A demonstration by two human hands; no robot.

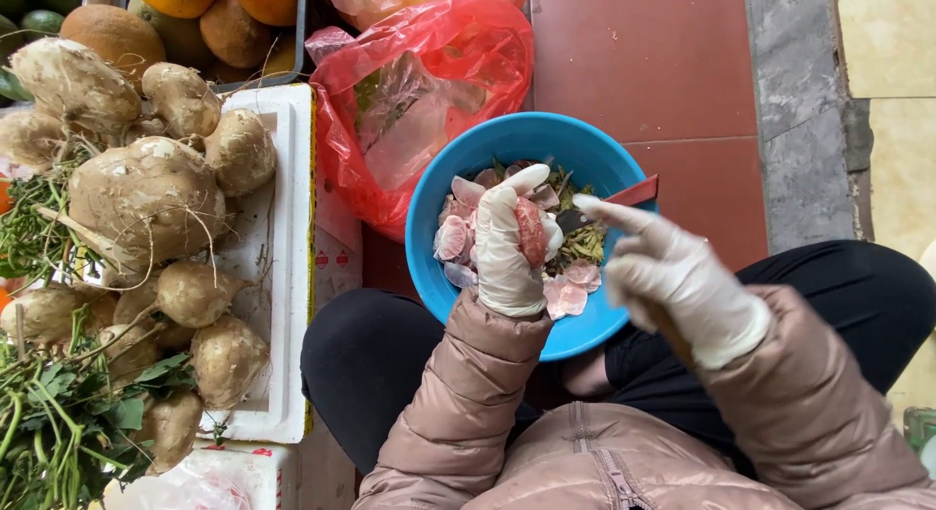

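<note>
— Which step was I on when the picture froze?

— Peeling, as far as I could judge. My left hand [507, 252] was in a white glove, its grip clamped around a small pinkish root [531, 232], which sat over the middle of the blue bowl [458, 169] on my lap. My right hand [673, 276], gloved too, had its grip closed on a knife [585, 217], forefinger stretched along the back; the dark blade lay just beside the root, tip toward it.

— Blade touching the root?

— I could not tell; the left thumb hid the meeting point.

— What lay in the bowl?

— Pink peelings [565, 295] and some green scraps [585, 242], heaped toward the bowl's centre and near rim. A red strip [634, 193] poked over the right rim; what it was, I could not say.

— And around me?

— A red bag [429, 52] just beyond the bowl's far rim, and to my left a white foam box [283, 276] carrying big pale tubers [146, 198] with greens [49, 422] at its near corner.

— What did the next move call for?

— By my judgement, turning the root in the left grip to bring an unpeeled side toward the blade, then a shallow cut, keeping the edge away from the thumb and the parings dropping inside the rim.
</note>
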